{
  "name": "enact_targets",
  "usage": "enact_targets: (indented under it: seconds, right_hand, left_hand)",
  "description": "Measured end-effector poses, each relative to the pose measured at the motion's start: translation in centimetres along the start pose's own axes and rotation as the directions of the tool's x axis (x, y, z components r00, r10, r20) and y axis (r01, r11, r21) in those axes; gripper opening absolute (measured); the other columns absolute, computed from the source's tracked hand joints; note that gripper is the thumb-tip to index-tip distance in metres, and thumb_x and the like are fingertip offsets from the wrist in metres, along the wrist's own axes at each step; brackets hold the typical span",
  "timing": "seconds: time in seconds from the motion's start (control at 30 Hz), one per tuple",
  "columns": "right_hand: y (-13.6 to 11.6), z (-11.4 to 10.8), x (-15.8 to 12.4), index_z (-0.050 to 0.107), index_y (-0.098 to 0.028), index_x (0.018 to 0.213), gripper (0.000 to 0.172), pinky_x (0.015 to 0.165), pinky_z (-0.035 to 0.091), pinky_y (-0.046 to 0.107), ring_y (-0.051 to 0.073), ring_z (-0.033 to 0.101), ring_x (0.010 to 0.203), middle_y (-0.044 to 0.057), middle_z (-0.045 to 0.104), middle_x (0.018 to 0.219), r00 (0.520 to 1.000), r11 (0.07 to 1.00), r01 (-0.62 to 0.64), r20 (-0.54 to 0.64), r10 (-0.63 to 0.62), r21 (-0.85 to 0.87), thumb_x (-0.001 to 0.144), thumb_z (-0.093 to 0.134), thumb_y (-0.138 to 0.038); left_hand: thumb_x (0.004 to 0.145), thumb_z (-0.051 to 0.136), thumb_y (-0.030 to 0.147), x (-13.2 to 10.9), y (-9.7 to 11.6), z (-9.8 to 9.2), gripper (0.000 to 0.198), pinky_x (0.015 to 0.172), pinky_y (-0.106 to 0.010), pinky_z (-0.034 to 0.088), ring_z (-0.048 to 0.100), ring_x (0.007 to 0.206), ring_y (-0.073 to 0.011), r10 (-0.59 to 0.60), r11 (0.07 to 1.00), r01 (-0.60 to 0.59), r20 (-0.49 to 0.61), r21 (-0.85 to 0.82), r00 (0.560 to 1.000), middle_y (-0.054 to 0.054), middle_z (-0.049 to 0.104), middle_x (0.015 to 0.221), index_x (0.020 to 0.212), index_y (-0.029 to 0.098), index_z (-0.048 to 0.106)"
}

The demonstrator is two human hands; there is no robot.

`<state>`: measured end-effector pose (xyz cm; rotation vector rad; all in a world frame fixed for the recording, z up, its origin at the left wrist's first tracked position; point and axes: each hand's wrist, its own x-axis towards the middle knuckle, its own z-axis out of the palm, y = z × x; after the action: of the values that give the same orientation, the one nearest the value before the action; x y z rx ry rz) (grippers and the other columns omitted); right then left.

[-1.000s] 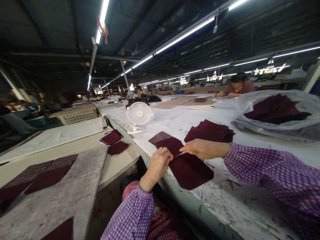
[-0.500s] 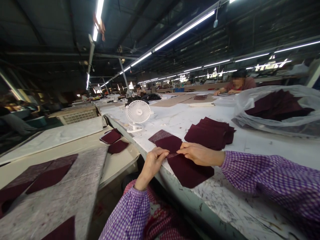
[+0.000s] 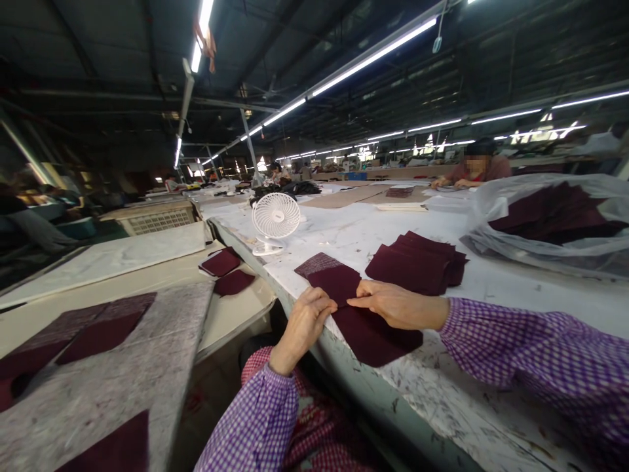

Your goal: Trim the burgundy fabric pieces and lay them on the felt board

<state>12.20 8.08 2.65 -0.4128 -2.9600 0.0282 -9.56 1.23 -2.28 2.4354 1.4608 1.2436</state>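
Two maroon fabric pieces meet at the front edge of the white table. The upper fabric piece (image 3: 339,278) has a speckled, lighter far corner; the lower fabric piece (image 3: 376,337) lies nearer to me, angled right. My left hand (image 3: 305,322) is closed, thumb and fingers pinching the fabric edge where the pieces meet. Opposite it, my right hand (image 3: 396,305) is also closed on the cloth, its index finger laid along the join and the other fingers curled. The exact grip under the fingertips is hidden. Just behind my right hand is a stack of maroon pieces (image 3: 415,261).
A white fan (image 3: 276,216) stands on the table's left edge. At right lies a clear plastic bag (image 3: 484,229) of maroon pieces. To my left, a grey speckled board (image 3: 162,341) carries more pieces. A co-worker (image 3: 484,164) leans over the far side.
My right index finger has straightened along the join, and my left fingers have curled in closer. The view has shifted slightly; the fabric pieces stay nearly in place.
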Motion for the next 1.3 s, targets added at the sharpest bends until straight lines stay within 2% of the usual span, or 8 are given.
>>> enact_targets:
  seconds: [0.3, 0.5, 0.67, 0.87, 1.0, 1.13, 1.23, 1.3]
  right_hand:
    - [-0.1, -0.7, 0.9, 0.054, -0.015, 0.126, 0.058, 0.074, 0.044, 0.028, 0.015, 0.046, 0.078, 0.009, 0.048, 0.093, 0.995, 0.997, 0.036, 0.096, -0.029, -0.072, 0.073, 0.041, 0.003]
    - [-1.1, -1.1, 1.5, 0.043, -0.033, 0.135, 0.069, 0.066, 0.042, 0.027, 0.016, 0.045, 0.076, 0.007, 0.045, 0.090, 0.986, 0.979, 0.003, 0.164, 0.031, -0.205, 0.075, 0.042, 0.001]
    - [-0.1, -1.3, 1.4, 0.042, -0.027, 0.135, 0.054, 0.074, 0.043, 0.028, 0.017, 0.051, 0.084, 0.006, 0.050, 0.098, 0.991, 0.996, -0.092, 0.098, 0.094, -0.019, 0.083, 0.047, -0.011]
    - [1.9, -0.9, 1.2, 0.060, -0.017, 0.106, 0.036, 0.084, 0.041, 0.033, 0.021, 0.054, 0.092, 0.006, 0.060, 0.097, 0.949, 0.940, -0.316, 0.056, 0.311, 0.132, 0.075, 0.066, -0.034]
    - [2.8, -1.8, 1.2, 0.065, -0.015, 0.090, 0.020, 0.067, 0.042, 0.025, 0.015, 0.057, 0.073, 0.002, 0.064, 0.080, 0.959, 0.921, -0.273, 0.156, 0.237, 0.279, 0.079, 0.059, -0.030]
    - [5.7, -4.1, -0.2, 0.066, -0.012, 0.086, 0.021, 0.071, 0.042, 0.026, 0.017, 0.058, 0.078, 0.005, 0.066, 0.084, 0.966, 0.923, -0.258, 0.085, 0.243, 0.285, 0.082, 0.051, -0.027]
    - [9.1, -5.3, -2.1, 0.065, -0.016, 0.096, 0.024, 0.079, 0.043, 0.028, 0.020, 0.060, 0.089, 0.006, 0.067, 0.096, 0.903, 0.884, -0.420, -0.006, 0.430, 0.203, 0.082, 0.048, -0.026]
    - [11.0, -5.4, -3.3, 0.063, -0.019, 0.105, 0.028, 0.082, 0.044, 0.029, 0.021, 0.060, 0.093, 0.005, 0.066, 0.101, 0.766, 0.773, -0.631, -0.103, 0.635, 0.070, 0.082, 0.048, -0.024]
  left_hand:
    - [0.086, 0.051, 0.019, 0.0, -0.4, -0.8, 0.015, 0.081, -0.031, 0.045, 0.055, 0.086, -0.0168, -0.064, 0.989, 0.066, 0.022, -0.129, 0.998, -0.005, 0.061, 0.085, 0.081, 0.017, 0.065]
    - [0.087, 0.048, 0.019, -0.1, -0.4, -1.7, 0.018, 0.081, -0.030, 0.045, 0.056, 0.087, -0.0165, -0.040, 0.986, 0.052, 0.082, -0.157, 0.996, -0.005, 0.062, 0.088, 0.080, 0.018, 0.065]
    - [0.088, 0.046, 0.022, -0.4, -0.7, -1.9, 0.018, 0.083, -0.030, 0.046, 0.059, 0.088, -0.0165, -0.182, 0.958, 0.188, 0.050, -0.216, 0.982, -0.005, 0.065, 0.092, 0.095, 0.017, 0.062]
    - [0.086, 0.046, 0.018, 0.6, -0.4, -1.4, 0.017, 0.079, -0.029, 0.047, 0.060, 0.085, -0.0164, -0.195, 0.976, 0.197, 0.034, -0.094, 0.980, -0.004, 0.065, 0.092, 0.096, 0.017, 0.060]
    - [0.086, 0.047, 0.017, 1.8, 0.0, -0.9, 0.019, 0.081, -0.032, 0.045, 0.057, 0.086, -0.0179, -0.155, 0.987, 0.149, 0.100, 0.066, 0.983, -0.005, 0.062, 0.093, 0.096, 0.017, 0.063]
    - [0.085, 0.054, 0.028, 2.6, 0.9, -0.7, 0.017, 0.082, -0.035, 0.043, 0.053, 0.087, -0.0203, -0.135, 0.968, 0.104, 0.122, 0.230, 0.983, -0.005, 0.061, 0.087, 0.086, 0.018, 0.068]
    - [0.080, 0.062, 0.035, 3.0, 1.7, -0.2, 0.021, 0.085, -0.034, 0.042, 0.051, 0.091, -0.0209, -0.114, 0.961, 0.079, 0.118, 0.265, 0.987, -0.005, 0.060, 0.090, 0.089, 0.017, 0.068]
    - [0.079, 0.062, 0.034, 3.4, 2.2, 0.3, 0.023, 0.084, -0.033, 0.043, 0.051, 0.092, -0.0212, -0.129, 0.949, 0.080, 0.143, 0.305, 0.981, -0.006, 0.060, 0.094, 0.093, 0.016, 0.065]
